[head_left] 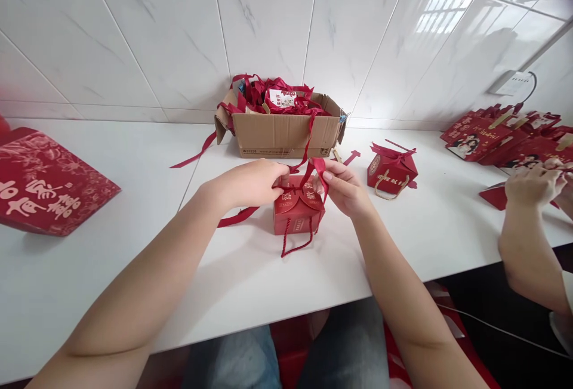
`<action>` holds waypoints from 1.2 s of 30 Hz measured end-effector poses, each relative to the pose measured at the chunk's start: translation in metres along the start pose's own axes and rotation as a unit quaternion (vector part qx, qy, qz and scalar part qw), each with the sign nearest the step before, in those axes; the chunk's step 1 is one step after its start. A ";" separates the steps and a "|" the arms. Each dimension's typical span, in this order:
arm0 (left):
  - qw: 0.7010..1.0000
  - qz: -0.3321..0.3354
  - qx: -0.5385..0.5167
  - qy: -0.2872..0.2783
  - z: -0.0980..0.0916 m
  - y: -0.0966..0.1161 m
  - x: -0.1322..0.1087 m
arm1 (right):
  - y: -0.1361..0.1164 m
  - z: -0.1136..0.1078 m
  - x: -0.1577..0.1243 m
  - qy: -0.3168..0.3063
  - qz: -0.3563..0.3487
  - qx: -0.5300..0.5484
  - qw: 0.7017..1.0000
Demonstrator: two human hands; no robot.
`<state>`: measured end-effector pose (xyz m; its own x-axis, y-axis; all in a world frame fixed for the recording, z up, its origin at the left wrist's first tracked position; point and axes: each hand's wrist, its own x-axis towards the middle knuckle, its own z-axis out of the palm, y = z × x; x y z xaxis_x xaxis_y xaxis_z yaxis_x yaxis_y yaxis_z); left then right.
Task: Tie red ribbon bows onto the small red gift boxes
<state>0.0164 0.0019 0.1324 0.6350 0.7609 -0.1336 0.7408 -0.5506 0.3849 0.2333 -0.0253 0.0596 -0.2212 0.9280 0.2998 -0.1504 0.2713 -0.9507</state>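
A small red gift box (286, 219) with gold print and a red cord handle stands on the white table in front of me. Above its top, a dark red ribbon (319, 166) is raised in a loop. My right hand (342, 185) pinches that loop at the box's right side. On the left, my left hand (264, 181) has its fingers closed by the ribbon at the top of the box; another ribbon length trails out beneath the wrist. The left fingertips are partly hidden.
Behind the box sits a cardboard carton (286, 132) full of red ribbons. To the right is a tied red box (392, 171). A large red printed bag (54, 183) lies left. At far right, another person's hands (535, 183) work near several red boxes (483, 135).
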 end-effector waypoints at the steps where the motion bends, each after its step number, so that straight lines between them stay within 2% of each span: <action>1: 1.000 0.005 0.013 0.014 0.000 0.002 -0.001 | 0.000 0.000 0.000 -0.003 -0.001 -0.004 1.000; 4: 0.993 0.039 0.003 0.108 0.001 0.010 0.000 | 0.000 0.002 -0.001 -0.010 -0.001 -0.008 1.000; 6: 0.978 0.059 -0.062 0.190 0.005 0.017 0.003 | 0.000 0.003 -0.001 -0.013 -0.010 -0.004 1.000; 8: 0.958 0.075 -0.145 0.235 0.010 0.023 0.006 | -0.001 0.005 -0.002 -0.019 -0.024 -0.004 1.000; 11: 0.941 0.095 -0.220 0.240 0.018 0.030 0.010 | -0.003 0.007 -0.003 -0.034 -0.022 -0.024 0.999; 16: 0.933 0.124 -0.189 0.281 0.024 0.032 0.014 | -0.005 0.009 -0.005 -0.040 -0.006 -0.028 0.999; 22: 0.920 0.130 -0.181 0.321 0.022 0.029 0.014 | 0.001 0.009 -0.002 0.063 -0.009 -0.090 0.994; 26: 0.913 0.127 -0.216 0.322 0.022 0.029 0.015 | 0.003 0.007 0.002 0.105 -0.005 -0.146 0.984; 36: 0.896 0.126 -0.291 0.312 0.024 0.025 0.022 | 0.001 0.013 0.002 0.097 0.036 -0.149 0.983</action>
<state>0.0544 -0.0036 0.1168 0.3855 0.7819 0.4899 0.2367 -0.5970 0.7666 0.2200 -0.0262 0.0607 -0.0287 0.9710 0.2373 0.1540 0.2389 -0.9588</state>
